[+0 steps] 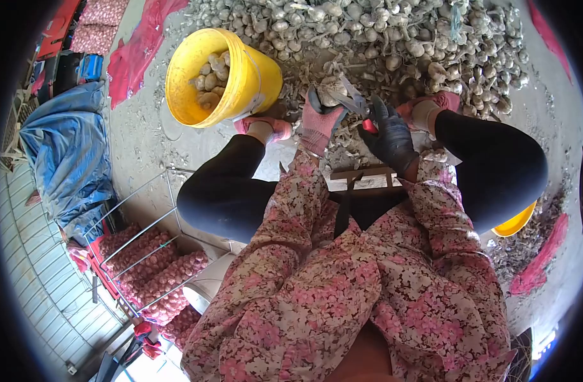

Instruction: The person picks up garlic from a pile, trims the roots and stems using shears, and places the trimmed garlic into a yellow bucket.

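Note:
In the middle of the head view, my left hand, in a pink glove with dark fingers, is closed around a pale garlic bulb. My right hand, in a dark glove, grips red-handled shears. Their metal blades reach left and sit right at the bulb. A large heap of garlic bulbs with dry stalks lies just beyond both hands. Left of my left hand stands a yellow bucket, tilted in this view, with several bulbs inside. Loose dry peelings lie below the hands, between my feet.
A blue tarp covers something at the left. Net sacks of garlic are stacked behind a metal frame at lower left. Pink netting lies on the floor beyond the bucket. Another yellow container shows beside my right knee.

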Demonstrator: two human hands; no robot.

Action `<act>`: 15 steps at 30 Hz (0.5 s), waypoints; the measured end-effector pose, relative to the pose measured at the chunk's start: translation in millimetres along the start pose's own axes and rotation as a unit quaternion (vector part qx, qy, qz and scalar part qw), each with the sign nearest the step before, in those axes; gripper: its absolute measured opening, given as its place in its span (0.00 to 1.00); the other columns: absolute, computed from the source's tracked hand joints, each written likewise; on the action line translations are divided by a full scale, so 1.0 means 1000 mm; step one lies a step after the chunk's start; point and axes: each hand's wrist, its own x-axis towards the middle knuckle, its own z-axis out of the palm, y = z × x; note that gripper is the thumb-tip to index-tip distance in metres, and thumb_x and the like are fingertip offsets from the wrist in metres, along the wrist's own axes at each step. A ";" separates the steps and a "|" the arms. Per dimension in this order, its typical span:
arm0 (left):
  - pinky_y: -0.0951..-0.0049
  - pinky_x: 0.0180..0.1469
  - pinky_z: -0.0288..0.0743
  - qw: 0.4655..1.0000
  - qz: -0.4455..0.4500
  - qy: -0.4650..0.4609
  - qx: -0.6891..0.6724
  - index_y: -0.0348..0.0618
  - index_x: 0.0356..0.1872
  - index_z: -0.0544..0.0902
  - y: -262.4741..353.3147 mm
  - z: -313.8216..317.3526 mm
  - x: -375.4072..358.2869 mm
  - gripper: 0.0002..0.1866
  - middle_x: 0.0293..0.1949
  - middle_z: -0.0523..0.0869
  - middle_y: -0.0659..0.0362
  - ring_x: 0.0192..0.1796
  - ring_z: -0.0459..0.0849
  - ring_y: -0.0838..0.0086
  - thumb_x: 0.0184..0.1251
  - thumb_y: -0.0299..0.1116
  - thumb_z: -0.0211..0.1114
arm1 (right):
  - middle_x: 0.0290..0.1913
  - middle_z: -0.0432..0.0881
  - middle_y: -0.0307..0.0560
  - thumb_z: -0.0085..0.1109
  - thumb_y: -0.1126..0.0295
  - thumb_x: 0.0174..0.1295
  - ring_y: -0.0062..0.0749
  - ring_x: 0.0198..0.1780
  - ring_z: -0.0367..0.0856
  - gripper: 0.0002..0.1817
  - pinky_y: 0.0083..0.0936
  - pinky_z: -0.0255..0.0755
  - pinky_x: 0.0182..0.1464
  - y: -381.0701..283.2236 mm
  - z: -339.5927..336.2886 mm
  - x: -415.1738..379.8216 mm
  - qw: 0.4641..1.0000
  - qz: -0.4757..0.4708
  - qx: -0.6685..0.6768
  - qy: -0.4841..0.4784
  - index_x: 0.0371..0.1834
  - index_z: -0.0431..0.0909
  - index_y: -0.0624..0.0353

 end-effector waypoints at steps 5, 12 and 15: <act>0.68 0.62 0.68 0.996 0.017 0.013 0.082 0.35 0.65 0.59 -0.003 0.003 0.003 0.49 0.57 0.72 0.50 0.60 0.73 0.64 0.41 0.32 0.79 | 0.41 0.78 0.60 0.63 0.57 0.52 0.53 0.40 0.79 0.41 0.43 0.72 0.41 0.005 0.008 -0.002 0.995 0.018 -0.076 -0.053 0.65 0.60 0.68; 0.55 0.61 0.63 0.884 0.098 0.071 0.451 0.36 0.56 0.68 0.011 0.002 0.004 0.37 0.55 0.69 0.47 0.58 0.64 0.47 0.44 0.41 0.71 | 0.42 0.77 0.63 0.63 0.54 0.54 0.57 0.43 0.78 0.42 0.44 0.72 0.46 -0.006 0.038 -0.011 0.993 0.049 0.046 -0.095 0.66 0.58 0.68; 0.56 0.62 0.63 0.851 0.109 0.060 0.511 0.37 0.59 0.67 -0.001 -0.001 -0.001 0.38 0.57 0.66 0.47 0.60 0.63 0.47 0.44 0.40 0.71 | 0.44 0.77 0.66 0.63 0.55 0.55 0.57 0.47 0.78 0.41 0.43 0.72 0.49 -0.013 0.046 -0.015 0.981 0.099 0.091 -0.137 0.65 0.58 0.69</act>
